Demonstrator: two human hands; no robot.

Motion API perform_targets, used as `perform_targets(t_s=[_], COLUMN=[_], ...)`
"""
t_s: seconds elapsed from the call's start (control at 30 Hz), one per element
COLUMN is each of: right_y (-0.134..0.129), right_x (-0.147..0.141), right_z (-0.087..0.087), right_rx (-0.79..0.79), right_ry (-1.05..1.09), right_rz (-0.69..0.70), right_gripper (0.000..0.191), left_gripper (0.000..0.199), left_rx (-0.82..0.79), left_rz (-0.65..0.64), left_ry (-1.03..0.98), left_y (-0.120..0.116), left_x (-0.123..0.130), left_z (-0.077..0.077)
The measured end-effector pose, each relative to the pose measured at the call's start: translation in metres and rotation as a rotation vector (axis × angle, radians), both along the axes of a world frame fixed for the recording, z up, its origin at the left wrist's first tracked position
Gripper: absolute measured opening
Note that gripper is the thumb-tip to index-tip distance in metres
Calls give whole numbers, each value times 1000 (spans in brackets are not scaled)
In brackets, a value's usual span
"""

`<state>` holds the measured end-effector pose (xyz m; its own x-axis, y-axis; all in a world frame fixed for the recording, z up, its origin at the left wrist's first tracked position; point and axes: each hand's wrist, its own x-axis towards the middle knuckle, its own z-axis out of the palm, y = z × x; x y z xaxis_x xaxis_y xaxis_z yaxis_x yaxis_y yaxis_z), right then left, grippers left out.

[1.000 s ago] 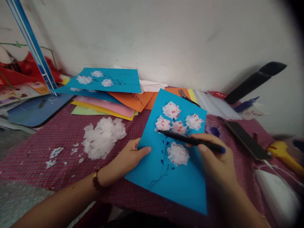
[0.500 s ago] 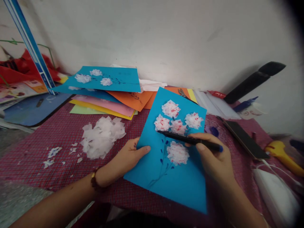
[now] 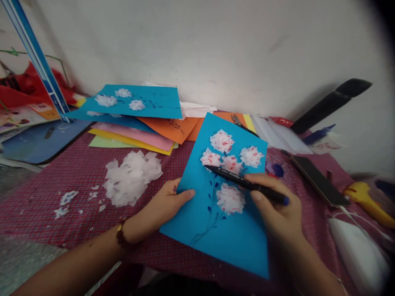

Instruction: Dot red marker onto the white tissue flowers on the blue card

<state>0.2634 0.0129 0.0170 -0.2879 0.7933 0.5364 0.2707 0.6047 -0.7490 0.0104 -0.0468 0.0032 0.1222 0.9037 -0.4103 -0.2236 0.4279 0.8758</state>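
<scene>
My left hand (image 3: 169,201) grips the left edge of a blue sheet of paper (image 3: 237,244), thumb on top and fingers underneath. On the sheet are several white tissue-paper flowers (image 3: 231,199) with red marks, along with drawn dark stems and blue leaves. My right hand (image 3: 277,205) holds a black marker (image 3: 247,183) with a blue end. The marker's tip is at the lower edge of the left flower (image 3: 210,158); whether it touches cannot be made out. The fingers of my right hand are closed around the barrel.
Left of the sheet lies a heap of white tissue pieces (image 3: 132,176), with small scraps (image 3: 68,197) nearby. Behind are another blue flower sheet (image 3: 160,96), coloured papers (image 3: 138,137) and scissors (image 3: 239,122). At right are a phone (image 3: 319,181), a white box (image 3: 354,250) and a yellow-handled tool (image 3: 364,201).
The marker's tip has risen slightly and its blue end has dropped a little, so the marker tilts more. My left hand keeps its hold on the sheet.
</scene>
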Motion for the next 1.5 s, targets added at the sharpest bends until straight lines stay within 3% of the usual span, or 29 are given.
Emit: perform_targets(t_s=[0.1,0.2,0.33,0.47,0.57,0.7,0.8,0.93,1.1,1.27,1.5], right_y=[1,3,3,1,1,5,6,5,0,-1,-1], right_x=[0,0,6,18,22,15,11,13,8,-2,0], right_z=[2,6,10,9,8,8,7,4,7,11,13], right_rx=[72,145,78,-41,-59,9,61,91,102,209,324], right_ry=[-64,-175,-184,10,5,-101,-134,-112,-69,-220,-386], right_rz=[-2,86,159,-3,-45,50,27,3,80,174,158], right_gripper=[29,34,32,25,20,20,21,25,31,37,33], left_gripper=[45,44,43,42,40,42,42,42,41,34,34], left_rx=[-12,-39,-69,-63,-42,-7,36,39,48,81,29], left_rz=[4,27,39,40,40,26,6,5,-1,-25,4], left_ry=[-27,-59,-81,-61,-30,22,60,69,83,157,82], left_y=[1,3,6,6,6,4,3,3,3,3,4], left_x=[0,-1,-1,-1,-1,-1,-2,-2,-1,-1,0], left_z=[-1,-3,-3,-3,-4,-5,-6,-7,-5,-5,-6])
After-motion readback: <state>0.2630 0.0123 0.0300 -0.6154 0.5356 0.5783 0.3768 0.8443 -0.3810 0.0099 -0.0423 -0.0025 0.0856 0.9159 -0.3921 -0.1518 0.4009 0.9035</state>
